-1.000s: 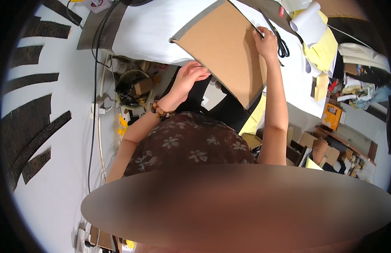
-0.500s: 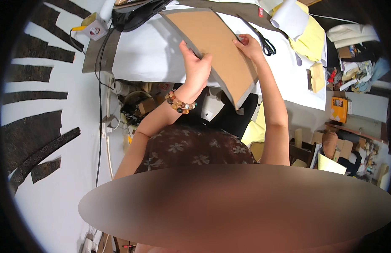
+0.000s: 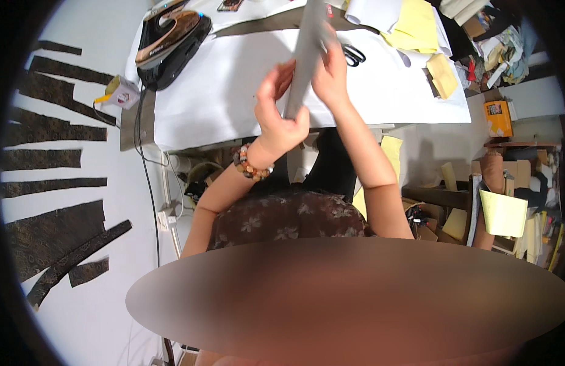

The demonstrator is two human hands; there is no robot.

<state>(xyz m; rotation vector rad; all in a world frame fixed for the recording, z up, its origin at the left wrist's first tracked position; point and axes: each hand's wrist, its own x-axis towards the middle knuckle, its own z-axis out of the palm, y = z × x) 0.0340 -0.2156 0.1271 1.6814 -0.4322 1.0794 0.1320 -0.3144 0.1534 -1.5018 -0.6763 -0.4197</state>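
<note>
A stiff grey panel (image 3: 302,70) stands steeply tilted over the table, its grey side seen at a narrow angle. Its tan face is turned out of sight. My left hand (image 3: 279,110) is closed round its lower left edge, thumb near the bottom corner and fingers curled up. On the other side my right hand (image 3: 331,76) grips the panel, its fingertips partly hidden behind it. Just right of that hand lie black-handled scissors (image 3: 354,56), their blades out of sight. White sheeting (image 3: 215,91) covers the tabletop below.
A steam iron (image 3: 166,52) stands at the back left, its black cord hanging over the edge. Beside it sits a small box (image 3: 122,93). Yellow paper (image 3: 413,27) and a pale yellow block (image 3: 442,76) lie at right. Dark patterned cloth strips (image 3: 57,134) line the left.
The panel has swung from showing its tan face to standing nearly edge-on, grey side visible. Both hands have moved with it, the right one leftward and up. The view has shifted, bringing in the whole iron.
</note>
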